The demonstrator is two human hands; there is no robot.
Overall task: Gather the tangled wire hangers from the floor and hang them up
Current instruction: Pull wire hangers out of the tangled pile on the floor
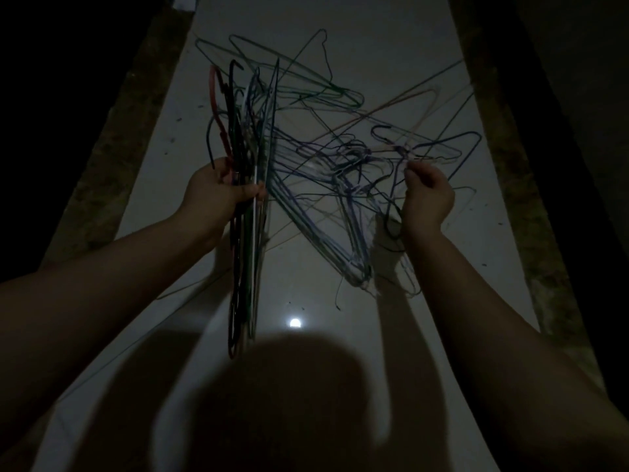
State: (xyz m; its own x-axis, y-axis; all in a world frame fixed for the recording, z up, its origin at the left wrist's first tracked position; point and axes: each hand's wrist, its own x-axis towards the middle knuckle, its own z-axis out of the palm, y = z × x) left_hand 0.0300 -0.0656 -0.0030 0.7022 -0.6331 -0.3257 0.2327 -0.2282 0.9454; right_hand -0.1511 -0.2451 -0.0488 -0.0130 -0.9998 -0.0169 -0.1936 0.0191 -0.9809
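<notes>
A light spot [295, 322] glints nearest on the pale floor [374, 46]. The left hand [218, 190] grips a bundle of hangers [243, 233], its long axis running near to far with the hooks at the far end. The right hand [427, 195] pinches one wire of the tangled hangers [340, 158], which sprawl beyond.

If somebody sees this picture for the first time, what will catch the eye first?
First, the tangled hangers spread over the pale floor at centre. Then the left hand, centre left, gripping a bundle of hangers, and the right hand pinching the tangle's right edge. A small bright reflection glows lower down.
</notes>
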